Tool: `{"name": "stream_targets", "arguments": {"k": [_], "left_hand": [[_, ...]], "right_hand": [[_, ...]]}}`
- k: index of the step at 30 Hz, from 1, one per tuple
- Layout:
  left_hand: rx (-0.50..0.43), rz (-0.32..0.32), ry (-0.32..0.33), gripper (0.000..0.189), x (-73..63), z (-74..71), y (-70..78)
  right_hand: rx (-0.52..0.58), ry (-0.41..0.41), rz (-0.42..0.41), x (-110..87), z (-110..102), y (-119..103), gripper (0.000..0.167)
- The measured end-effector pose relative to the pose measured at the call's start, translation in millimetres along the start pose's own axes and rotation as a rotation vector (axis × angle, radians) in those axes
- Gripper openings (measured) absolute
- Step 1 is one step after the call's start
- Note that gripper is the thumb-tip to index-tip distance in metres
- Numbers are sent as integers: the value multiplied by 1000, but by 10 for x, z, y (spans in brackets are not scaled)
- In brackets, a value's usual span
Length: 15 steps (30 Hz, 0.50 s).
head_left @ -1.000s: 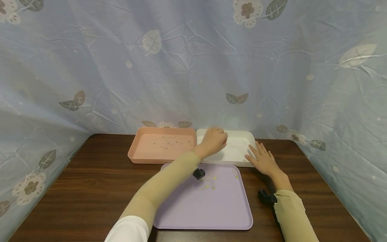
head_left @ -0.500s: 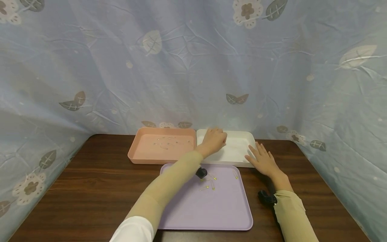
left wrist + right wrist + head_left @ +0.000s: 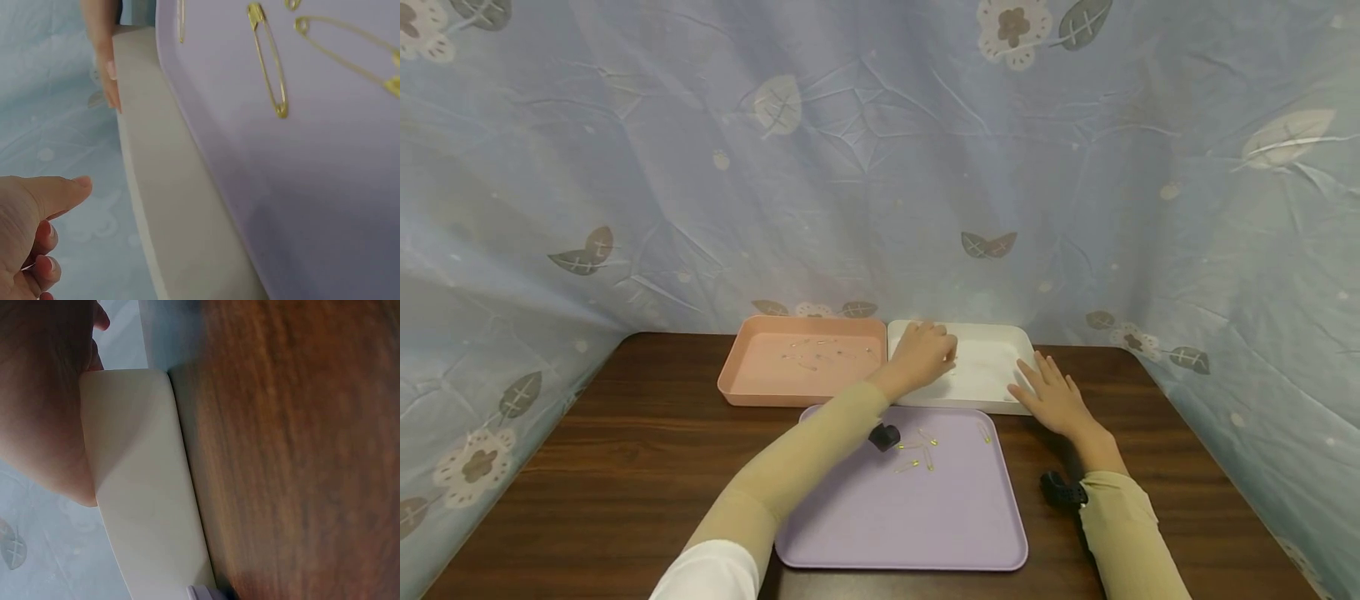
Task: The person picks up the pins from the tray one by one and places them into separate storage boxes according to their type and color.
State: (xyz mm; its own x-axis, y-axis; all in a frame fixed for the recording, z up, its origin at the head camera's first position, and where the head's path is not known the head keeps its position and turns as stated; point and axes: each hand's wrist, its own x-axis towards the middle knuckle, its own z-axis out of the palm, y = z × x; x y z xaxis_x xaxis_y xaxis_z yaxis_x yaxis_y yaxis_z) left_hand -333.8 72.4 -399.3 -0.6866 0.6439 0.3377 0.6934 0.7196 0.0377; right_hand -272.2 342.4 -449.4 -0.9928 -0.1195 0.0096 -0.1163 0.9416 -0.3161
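My left hand [image 3: 921, 358] is over the left half of the white tray [image 3: 985, 407]. In the left wrist view its thumb [image 3: 65, 190] stands apart from the loosely curled fingers, and nothing shows between them. A small pale speck [image 3: 953, 372] lies in the white tray beside those fingers. My right hand [image 3: 1052, 396] rests on that tray's right rim with fingers spread. Several gold safety pins [image 3: 256, 14] lie on the purple tray [image 3: 902, 521], in front of the white one; one of them is off by its right edge.
Left of the white tray, and right beside it, stands a pink tray [image 3: 801, 400] with several small silver safety pins [image 3: 807, 367]. All three trays are on a dark wooden table [image 3: 587, 450]. A patterned curtain [image 3: 850, 167] hangs close behind them.
My left hand has drawn slightly back to the left over the white tray, and a small speck now shows by its fingers. My right hand has stayed in place.
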Motion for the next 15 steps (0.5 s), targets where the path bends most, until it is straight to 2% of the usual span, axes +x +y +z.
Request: {"name": "stream_targets", "arguments": {"k": [15], "left_hand": [[-99,-20,-6,14,-397,-142,-91]], "right_hand": [[5,-1,0,14,17,22,73]]}}
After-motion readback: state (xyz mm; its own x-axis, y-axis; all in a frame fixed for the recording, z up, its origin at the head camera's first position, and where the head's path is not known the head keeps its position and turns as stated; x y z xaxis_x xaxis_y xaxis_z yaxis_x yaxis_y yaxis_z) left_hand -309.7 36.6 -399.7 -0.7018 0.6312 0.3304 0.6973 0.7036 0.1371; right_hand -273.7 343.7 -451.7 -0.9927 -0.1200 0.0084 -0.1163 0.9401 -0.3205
